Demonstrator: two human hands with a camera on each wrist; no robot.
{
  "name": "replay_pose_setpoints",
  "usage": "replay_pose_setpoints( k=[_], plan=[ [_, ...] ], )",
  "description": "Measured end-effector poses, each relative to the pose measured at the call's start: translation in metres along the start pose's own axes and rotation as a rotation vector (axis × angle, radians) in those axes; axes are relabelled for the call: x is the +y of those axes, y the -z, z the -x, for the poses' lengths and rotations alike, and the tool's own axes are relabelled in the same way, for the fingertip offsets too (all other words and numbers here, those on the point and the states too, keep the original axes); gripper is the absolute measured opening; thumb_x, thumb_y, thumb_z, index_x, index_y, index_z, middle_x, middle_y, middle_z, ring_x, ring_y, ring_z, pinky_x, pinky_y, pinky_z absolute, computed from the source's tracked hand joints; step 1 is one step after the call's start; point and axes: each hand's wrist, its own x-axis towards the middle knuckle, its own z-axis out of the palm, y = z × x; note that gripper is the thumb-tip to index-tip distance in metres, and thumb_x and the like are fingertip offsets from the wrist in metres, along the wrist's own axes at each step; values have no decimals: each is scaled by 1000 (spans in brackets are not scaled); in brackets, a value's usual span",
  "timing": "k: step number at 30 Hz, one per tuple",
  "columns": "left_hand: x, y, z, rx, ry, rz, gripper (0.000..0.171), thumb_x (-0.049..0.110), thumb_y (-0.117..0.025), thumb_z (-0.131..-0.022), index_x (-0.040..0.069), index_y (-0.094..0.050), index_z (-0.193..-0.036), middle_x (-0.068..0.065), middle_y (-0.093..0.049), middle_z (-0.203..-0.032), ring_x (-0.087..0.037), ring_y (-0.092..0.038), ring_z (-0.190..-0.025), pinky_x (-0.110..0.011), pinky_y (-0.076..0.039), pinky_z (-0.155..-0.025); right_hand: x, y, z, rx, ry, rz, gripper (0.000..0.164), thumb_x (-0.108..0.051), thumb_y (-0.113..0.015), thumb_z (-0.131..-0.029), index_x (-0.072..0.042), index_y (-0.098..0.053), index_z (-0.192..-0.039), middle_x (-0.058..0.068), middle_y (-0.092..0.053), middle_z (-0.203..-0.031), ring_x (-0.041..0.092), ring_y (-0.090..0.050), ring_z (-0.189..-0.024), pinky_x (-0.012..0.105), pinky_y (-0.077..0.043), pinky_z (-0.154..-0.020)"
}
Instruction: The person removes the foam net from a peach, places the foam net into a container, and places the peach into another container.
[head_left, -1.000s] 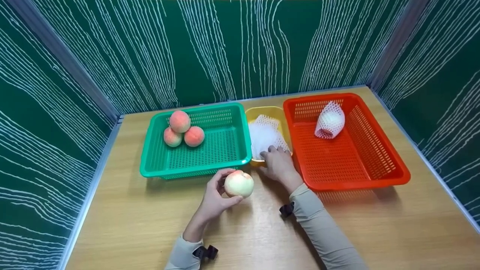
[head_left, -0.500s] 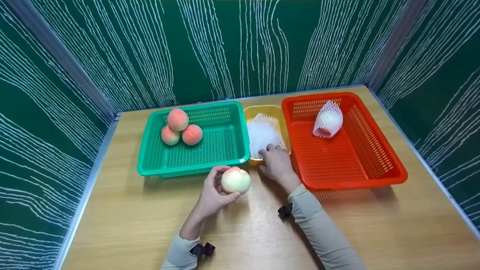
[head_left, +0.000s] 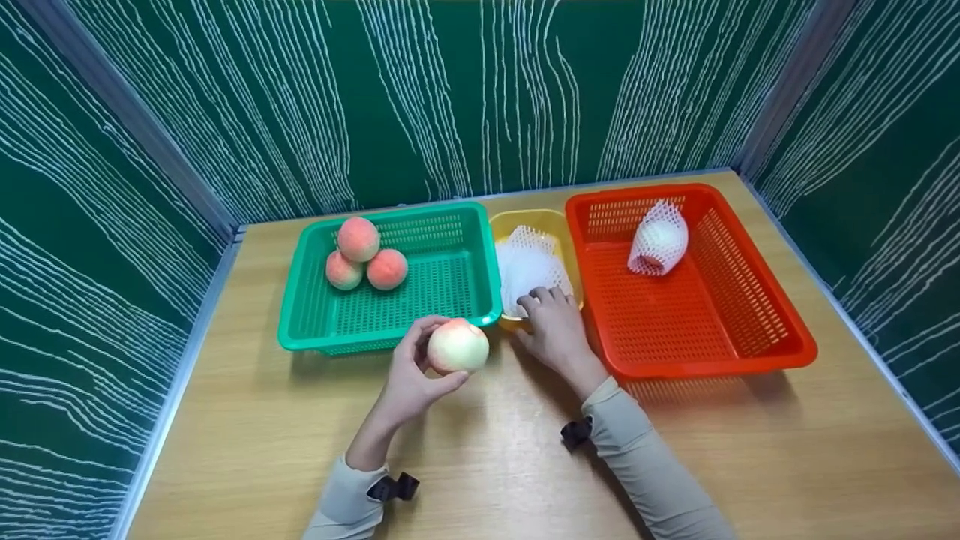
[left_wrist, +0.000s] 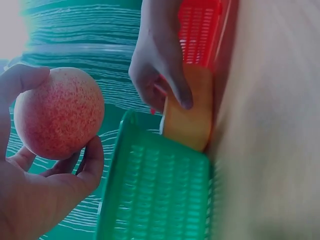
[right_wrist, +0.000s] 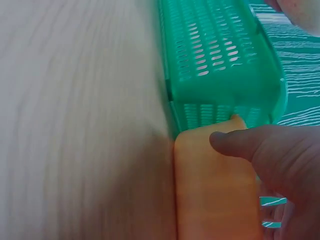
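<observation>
My left hand (head_left: 411,379) holds a pale peach (head_left: 458,346) between thumb and fingers, above the table just in front of the green basket (head_left: 405,339). The left wrist view shows a red-speckled side of this peach (left_wrist: 62,114). My right hand (head_left: 556,330) reaches over the front rim of the small yellow basket (head_left: 574,255), fingers loosely bent at the white foam nets (head_left: 529,266) inside. Its thumb (right_wrist: 235,142) lies along the basket's outer front wall (right_wrist: 215,185). In the right wrist view the fingertips are mostly hidden.
Three pinkish peaches (head_left: 358,240) are grouped at the left of the green basket. In the red basket (head_left: 712,369), on the right, lies a peach in a foam net (head_left: 660,238). Green panels (head_left: 405,97) with white wavy lines enclose the wooden table (head_left: 480,480).
My left hand has shifted slightly left and away from me with the peach, nearer the green basket's front rim. The right hand stays almost in place at the foam nets.
</observation>
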Motion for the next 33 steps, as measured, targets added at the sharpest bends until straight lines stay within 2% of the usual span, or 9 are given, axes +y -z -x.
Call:
replay_pose_setpoints(
  k=[3, 6, 12, 17, 19, 22, 28, 33],
  plan=[
    [5, 6, -5, 12, -17, -15, 67, -4, -83, -70, -1, -50, -128, -13, -56, -123, -29, -55, -108, -43, -50, -86, -4, 6, 1, 21, 29, -51, 44, -28, -82, -78, -7, -67, -113, 12, -62, -110, 32, -52, -101, 47, -42, -89],
    [11, 12, -7, 25, -5, -40, 67, -1, -84, -71, 0, -50, -129, -13, -55, -124, -30, -56, -105, -43, -51, -85, -11, 12, 4, 50, 70, -96, 48, -30, -81, -80, -7, -64, -118, 11, -62, -113, 29, -54, -101, 44, -45, -89],
    [23, 23, -16, 69, 9, -114, 69, 0, -85, -70, -2, -46, -127, -13, -54, -121, -28, -57, -105, -42, -50, -87, -24, 21, 5, 112, 204, -162, 49, -32, -78, -83, -12, -64, -126, 8, -63, -117, 25, -59, -100, 40, -51, -86],
    [10, 34, -28, 92, -19, -192, 69, 3, -87, -69, 0, -50, -127, -13, -57, -121, -29, -58, -103, -44, -51, -82, -28, 18, 6, 169, 273, -151, 32, -29, -75, -86, -16, -71, -115, 8, -65, -112, 23, -62, -97, 38, -53, -84],
    [4, 38, -33, 97, -12, -218, 70, 7, -88, -68, 3, -51, -128, -12, -57, -122, -28, -58, -104, -43, -51, -82, -27, 15, 7, 189, 282, -157, 25, -25, -76, -86, -16, -74, -109, 8, -66, -109, 23, -63, -96, 38, -53, -83],
    [2, 46, -40, 92, 13, -247, 68, 14, -89, -69, 8, -54, -127, -8, -57, -122, -25, -55, -105, -44, -48, -84, -27, 13, 9, 212, 275, -194, 20, -20, -77, -85, -16, -76, -104, 8, -67, -105, 23, -63, -93, 38, -53, -82],
    [10, 62, -65, 64, 83, -354, 65, 18, -88, -71, 12, -55, -126, -4, -58, -119, -24, -55, -103, -44, -47, -86, -27, 10, 8, 240, 277, -241, 17, -17, -76, -85, -15, -77, -102, 8, -68, -101, 23, -63, -90, 37, -53, -81],
    [19, 71, -94, -16, 148, -510, 67, 20, -86, -72, 13, -54, -130, -4, -57, -121, -23, -56, -104, -42, -49, -88, -26, 10, 4, 231, 280, -256, 18, -17, -76, -86, -17, -77, -103, 6, -67, -101, 21, -63, -90, 35, -52, -82]
  ],
)
